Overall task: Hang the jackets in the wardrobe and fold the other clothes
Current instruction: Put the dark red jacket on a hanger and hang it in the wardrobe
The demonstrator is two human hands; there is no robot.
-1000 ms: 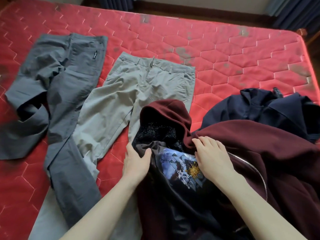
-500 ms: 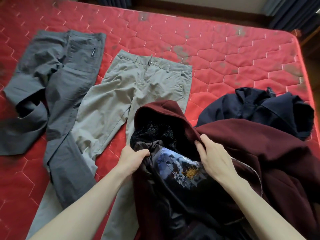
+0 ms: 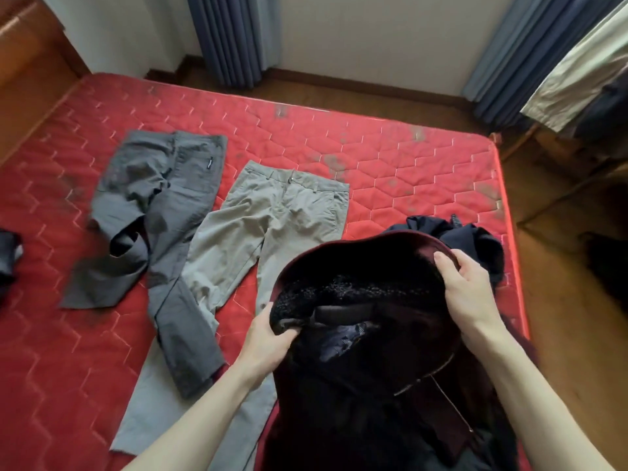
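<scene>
Both hands grip the maroon jacket (image 3: 390, 385) at its hood: the left hand (image 3: 263, 341) pinches the fleecy collar, the right hand (image 3: 470, 294) clutches the hood rim. The jacket hangs toward the person, beside the beige trousers (image 3: 272, 219) on the bed (image 3: 407, 171).

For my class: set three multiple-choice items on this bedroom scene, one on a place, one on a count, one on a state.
1. Where do the light grey trousers lie?
A. right of the dark grey trousers
B. on the floor
C. under the dark grey trousers' waistband

2. How many pairs of trousers lie on the red mattress?
A. one
B. two
C. four

3. What are both hands doing?
A. resting flat on the mattress
B. gripping the maroon hooded jacket
C. folding the navy garment

Answers: 1 A, they lie side by side. 2 B, two show. 3 B, left hand and right hand curl round its collar and hood.
</scene>
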